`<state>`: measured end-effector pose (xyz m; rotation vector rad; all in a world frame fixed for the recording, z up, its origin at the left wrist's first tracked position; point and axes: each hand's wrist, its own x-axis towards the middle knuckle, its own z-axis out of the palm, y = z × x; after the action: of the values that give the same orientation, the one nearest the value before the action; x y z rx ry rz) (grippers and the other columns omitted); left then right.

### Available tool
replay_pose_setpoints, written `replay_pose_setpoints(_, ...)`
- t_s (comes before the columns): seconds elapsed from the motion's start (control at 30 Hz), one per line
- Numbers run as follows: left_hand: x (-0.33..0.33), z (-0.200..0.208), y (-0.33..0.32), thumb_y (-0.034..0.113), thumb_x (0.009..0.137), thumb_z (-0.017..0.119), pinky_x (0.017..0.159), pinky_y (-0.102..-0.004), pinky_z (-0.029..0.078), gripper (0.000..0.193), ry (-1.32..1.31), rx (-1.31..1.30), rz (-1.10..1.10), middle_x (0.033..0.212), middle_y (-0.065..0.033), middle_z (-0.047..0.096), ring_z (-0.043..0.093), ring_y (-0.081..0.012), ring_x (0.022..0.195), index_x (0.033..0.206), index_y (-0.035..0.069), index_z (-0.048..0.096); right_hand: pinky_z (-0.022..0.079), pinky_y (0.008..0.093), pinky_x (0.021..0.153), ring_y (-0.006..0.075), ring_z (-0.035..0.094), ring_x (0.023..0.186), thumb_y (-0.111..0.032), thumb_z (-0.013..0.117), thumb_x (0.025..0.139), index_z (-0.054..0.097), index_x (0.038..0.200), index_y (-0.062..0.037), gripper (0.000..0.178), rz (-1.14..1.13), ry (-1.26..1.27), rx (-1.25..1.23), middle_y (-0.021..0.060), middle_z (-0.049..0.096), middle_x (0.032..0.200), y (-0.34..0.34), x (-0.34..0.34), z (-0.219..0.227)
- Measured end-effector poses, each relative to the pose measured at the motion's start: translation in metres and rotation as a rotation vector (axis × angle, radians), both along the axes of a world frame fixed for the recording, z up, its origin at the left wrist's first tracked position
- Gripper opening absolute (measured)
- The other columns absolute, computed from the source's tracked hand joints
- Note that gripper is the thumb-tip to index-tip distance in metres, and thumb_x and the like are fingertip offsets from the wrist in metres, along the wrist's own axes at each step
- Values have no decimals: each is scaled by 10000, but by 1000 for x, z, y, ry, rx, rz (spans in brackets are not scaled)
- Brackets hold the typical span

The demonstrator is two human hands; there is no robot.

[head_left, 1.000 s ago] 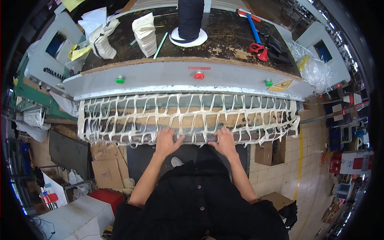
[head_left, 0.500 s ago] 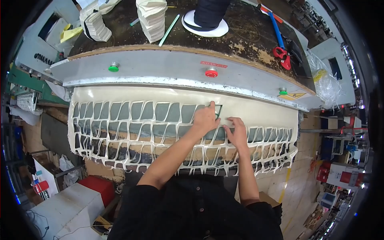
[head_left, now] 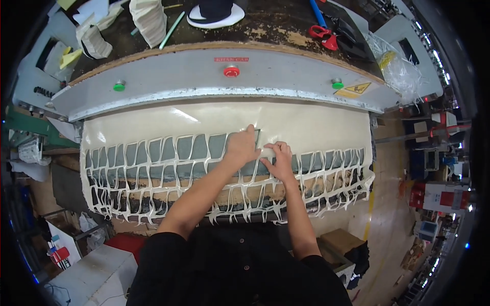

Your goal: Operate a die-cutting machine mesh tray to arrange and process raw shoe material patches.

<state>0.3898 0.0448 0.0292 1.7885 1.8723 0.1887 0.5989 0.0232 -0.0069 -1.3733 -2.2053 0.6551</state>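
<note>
Filling the lower edge, a black shirt (head_left: 229,265) is showing nearest, both bare forearms (head_left: 196,199) reaching forward from it. Beneath them a cream sheet (head_left: 311,125) is lying below a grey beam (head_left: 173,76); its near part is forming an open lattice (head_left: 207,161), with grey, tan and dark surface showing through. Right hand (head_left: 280,162) is sitting near the lattice's far border, thumb and fingers parted, released. Left hand (head_left: 240,148), slightly farther and to the left, is lying over a thin dark frame (head_left: 258,135), index finger extended; cannot tell whether it is grasping the frame, its grip side being hidden. Frame is exposing only its far right corner, at the boundary between the openings and plain sheet. Beyond, plain sheet is extending to the beam, which is carrying a red button (head_left: 231,71) between two green buttons (head_left: 119,86). Farthest, a worn dark worktop (head_left: 270,35) is supporting pale bundles (head_left: 148,23), a black spool (head_left: 216,11) and red-handled scissors (head_left: 329,42).
</note>
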Motion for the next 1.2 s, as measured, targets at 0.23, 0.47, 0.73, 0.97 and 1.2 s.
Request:
replay_pose_setpoints(0.23,-31,10,12,411,755,837,899,-496,611,752,1,-122,-53,1010,-262,763,757,-442,995,1308,-7,544,436,486,1023,339,549,1152,-286,914,812,749,1139,-146,392,6,75,-29,101,561,1228,-20,-5,-5)
replay_pose_setpoints(0.47,-42,111,69,222,800,783,992,-474,559,443,169,-153,-541,1075,-157,767,724,-393,1132,1232,150,714,474,471,998,352,566,1130,-365,1015,666,709,1174,-82,657,-2,337,-261,114,569,1236,8,6,24)
replay_pose_setpoints(0.73,-24,24,-2,-23,764,711,1128,-502,459,358,-132,494,-623,1372,-151,656,584,-377,1352,1066,161,761,348,511,1257,396,450,1501,-278,957,729,584,1492,-133,861,240,147,-55,173,542,1568,62,16,26)
replay_pose_setpoints(0.97,14,-23,-81,95,885,833,997,-443,563,358,-431,398,288,1226,-209,735,712,-392,1131,1217,31,716,139,631,1317,355,360,1593,-285,874,836,642,1391,-183,609,212,69,-42,113,581,1582,44,-4,4)
replay_pose_setpoints(1.2,31,-43,-107,32,874,824,928,-436,567,267,-375,664,411,1093,-164,771,730,-372,1019,1134,37,760,94,722,1278,375,370,1593,-268,909,803,664,1312,-184,572,198,96,-25,126,676,1482,22,4,9)
